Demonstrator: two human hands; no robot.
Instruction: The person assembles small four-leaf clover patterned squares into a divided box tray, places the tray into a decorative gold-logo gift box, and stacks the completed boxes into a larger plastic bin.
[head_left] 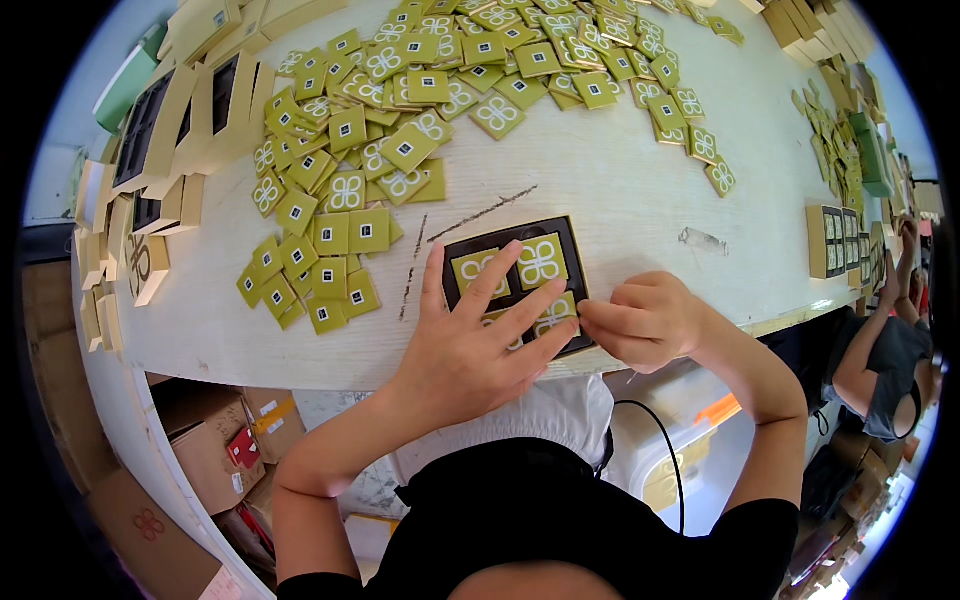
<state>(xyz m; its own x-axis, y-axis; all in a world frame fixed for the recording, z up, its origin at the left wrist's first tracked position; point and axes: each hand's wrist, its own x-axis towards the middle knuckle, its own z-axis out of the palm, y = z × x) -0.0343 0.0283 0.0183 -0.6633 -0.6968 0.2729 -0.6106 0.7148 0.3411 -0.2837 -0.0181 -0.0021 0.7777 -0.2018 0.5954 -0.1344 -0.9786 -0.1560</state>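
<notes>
A shallow box with a black insert (508, 243) lies near the front edge of the table. Green square packets with a white four-loop design sit in its compartments; the far right packet (542, 262) shows fully, the others partly under my fingers. Across the box my left hand (465, 345) is spread open, its fingertips resting over the packets. At the box's right edge my right hand (648, 320) is closed in a pinch, with its fingertips against the near right corner. Whatever those fingertips hold is hidden.
Many loose green packets (410, 148) are heaped across the far and left parts of the white table (640, 230). Beige boxes (165, 130) stack up at the left edge. To the right are filled boxes (832, 242) and another person (880, 365). Cardboard cartons (215, 460) stand below.
</notes>
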